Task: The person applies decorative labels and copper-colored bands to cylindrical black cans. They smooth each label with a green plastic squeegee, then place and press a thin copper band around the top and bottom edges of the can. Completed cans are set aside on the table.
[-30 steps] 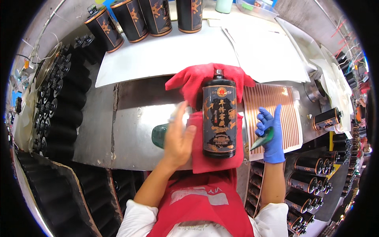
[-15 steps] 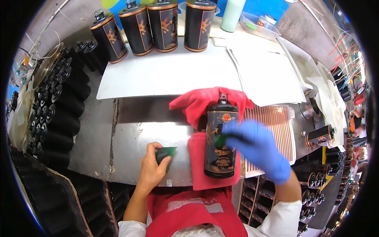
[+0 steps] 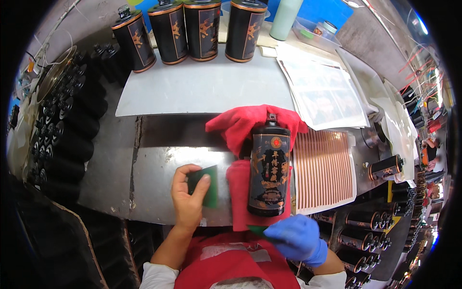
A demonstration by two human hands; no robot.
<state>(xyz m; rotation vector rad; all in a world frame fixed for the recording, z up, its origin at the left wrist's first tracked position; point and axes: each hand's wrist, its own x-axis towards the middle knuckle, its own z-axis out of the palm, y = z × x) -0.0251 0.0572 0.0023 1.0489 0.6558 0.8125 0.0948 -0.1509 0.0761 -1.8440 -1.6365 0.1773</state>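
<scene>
Benchtop [image 3: 156, 204], scraper [image 3: 211, 190] in left grip [image 3: 187, 198]

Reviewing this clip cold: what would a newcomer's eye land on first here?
Probably the dark bottle lying label-up on red cloth at the bench's centre, neck pointing away from the person. Next, the blue-gloved right hand just below its base, holding a mostly hidden green piece, and the bare left hand left of the bottle, gripping a flat green scraper. Four upright bottles line the far side.

The grey metal workbench [image 3: 156, 192] carries a white board [image 3: 192, 91], red cloths [image 3: 237, 190] and a copper-striped sheet [image 3: 323, 173].
</scene>
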